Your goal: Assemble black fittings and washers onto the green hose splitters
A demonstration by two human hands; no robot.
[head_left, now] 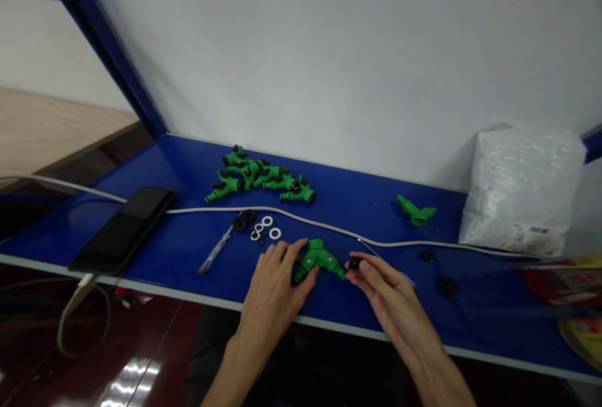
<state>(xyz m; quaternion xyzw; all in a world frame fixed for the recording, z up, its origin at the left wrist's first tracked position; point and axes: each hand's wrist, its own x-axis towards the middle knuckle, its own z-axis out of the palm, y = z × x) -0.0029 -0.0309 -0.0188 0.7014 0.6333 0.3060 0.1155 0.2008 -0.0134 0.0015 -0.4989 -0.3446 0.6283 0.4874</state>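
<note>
My left hand [273, 291] grips a green Y-shaped plastic fitting [318, 258] that rests on the blue table [188, 162]. Fingers of my right hand [385, 288] pinch a small black part [354, 263] right at one branch end of that fitting. Just left of the hands lie several white and black rings [261, 228] and a small hand tool [216, 250] with a grey handle.
A pile of assembled green fittings [261, 176] lies at the back. One lone green fitting [416, 211] sits to the right, near a white plastic bag [520, 190]. A white cable [329, 226] crosses the table. A black phone [125, 226] lies left; loose black parts [446, 285] lie right.
</note>
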